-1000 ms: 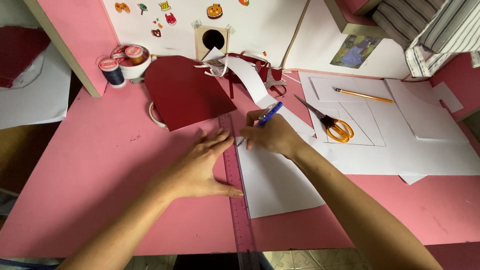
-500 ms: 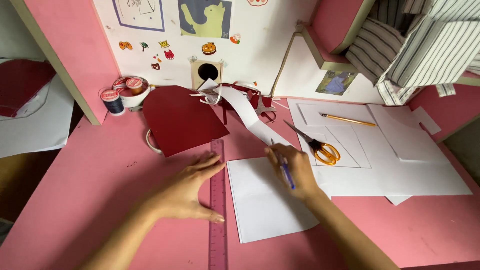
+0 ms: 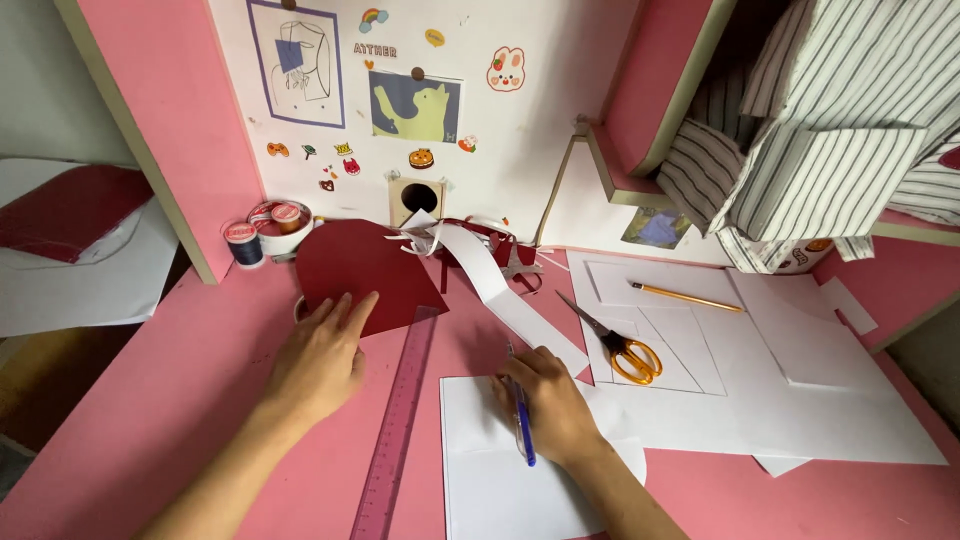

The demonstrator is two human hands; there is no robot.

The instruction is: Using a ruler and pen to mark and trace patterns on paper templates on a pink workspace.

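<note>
Right hand: the right hand (image 3: 548, 405) is being rested on the white rectangular paper sheet (image 3: 505, 480) at the near edge of the pink tabletop (image 3: 150, 420), its fingers curled around a blue ballpoint pen (image 3: 523, 430) that is being held flat, tip toward the person.
Ruler: a long translucent pink plastic ruler (image 3: 398, 420) is lying just left of the sheet, untouched, between the two hands.
Left hand: the left hand (image 3: 320, 360) is being laid flat, fingers spread, with the fingertips touching the lower edge of the dark red arch-shaped card (image 3: 360, 265).
Further back: orange-handled scissors (image 3: 620, 345) and a yellow pencil (image 3: 685, 297) are lying on overlapping white sheets to the right; a long white paper strip (image 3: 500, 290) is curling across the middle; thread spools (image 3: 243, 242) are standing beside a tape roll (image 3: 280, 225) against the wall.
Risk: the ruler is not being held, so it is judged likely to be nudged out of line; the card could be slid by the light fingertip pressure; the pen could be marking the sheet by accident.
</note>
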